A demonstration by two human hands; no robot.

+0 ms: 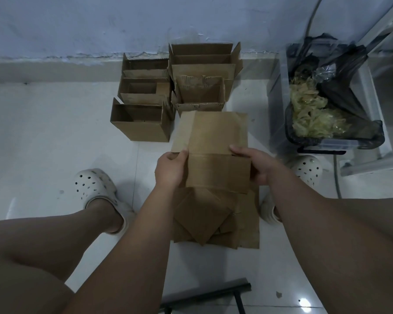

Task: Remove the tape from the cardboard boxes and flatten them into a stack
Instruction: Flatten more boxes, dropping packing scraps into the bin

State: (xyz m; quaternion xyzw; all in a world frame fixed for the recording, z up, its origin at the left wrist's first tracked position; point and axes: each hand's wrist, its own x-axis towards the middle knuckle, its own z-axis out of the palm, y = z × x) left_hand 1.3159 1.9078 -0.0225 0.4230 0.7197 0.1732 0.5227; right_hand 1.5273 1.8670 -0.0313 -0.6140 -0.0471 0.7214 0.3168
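- one flattened cardboard box point(213, 141), held up between both hands, its far end towards the wall and its near end over the stack.
- left hand point(170, 169): fingers curled round the box's left edge, thumb on the upper face.
- right hand point(256, 165): clasps the box's right edge, thumb on top, fingers hidden beneath.
- one stack of flattened boxes point(204, 218), on the white tiled floor point(43, 137) between the person's feet, just under the held box; the sheets lie askew.
- several open boxes point(143, 123), upright with flaps raised, grouped against the wall just beyond the held box.
- one clear bin point(327, 146) lined with a black bag, to the right, holding a heap of crumpled yellowish tape point(313, 118).
- two white perforated clogs point(93, 184), one on each foot.
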